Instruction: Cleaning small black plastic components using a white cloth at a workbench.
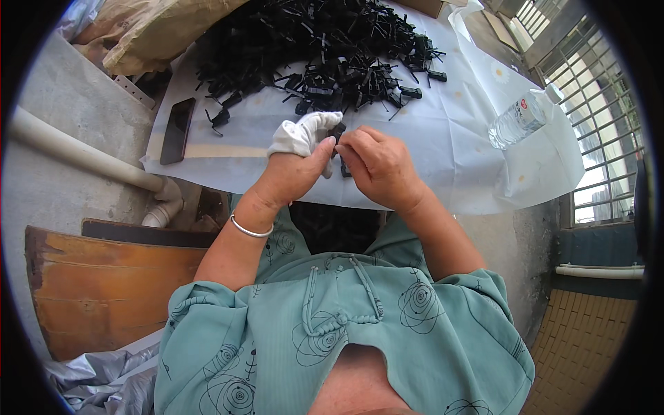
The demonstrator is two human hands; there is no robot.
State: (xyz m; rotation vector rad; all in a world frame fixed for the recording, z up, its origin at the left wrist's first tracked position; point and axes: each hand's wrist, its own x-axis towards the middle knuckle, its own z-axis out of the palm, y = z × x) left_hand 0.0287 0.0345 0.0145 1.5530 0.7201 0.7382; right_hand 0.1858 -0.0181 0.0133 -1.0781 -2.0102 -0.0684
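Note:
Near the front edge of the covered table, my left hand (pixel 297 153) wears a white cloth glove that leaves the thumb bare. Between its thumb and fingers it grips a small black plastic part (pixel 337 131). My right hand (pixel 379 160) is bare and closed in a pinch against that part's right side; what its fingertips hold is hidden. Another black piece (pixel 346 169) shows partly below the hands. Just beyond them spreads a large heap of similar black plastic parts (pixel 325 76) with thin protruding strips.
A whitish patterned cover (pixel 443 166) lies over the table. At the left is a dark phone (pixel 178 130), with one loose black part (pixel 220 119) beside it. A clear water bottle (pixel 517 121) lies tilted at the right. Brown wrapping (pixel 162 34) borders the heap at the back left.

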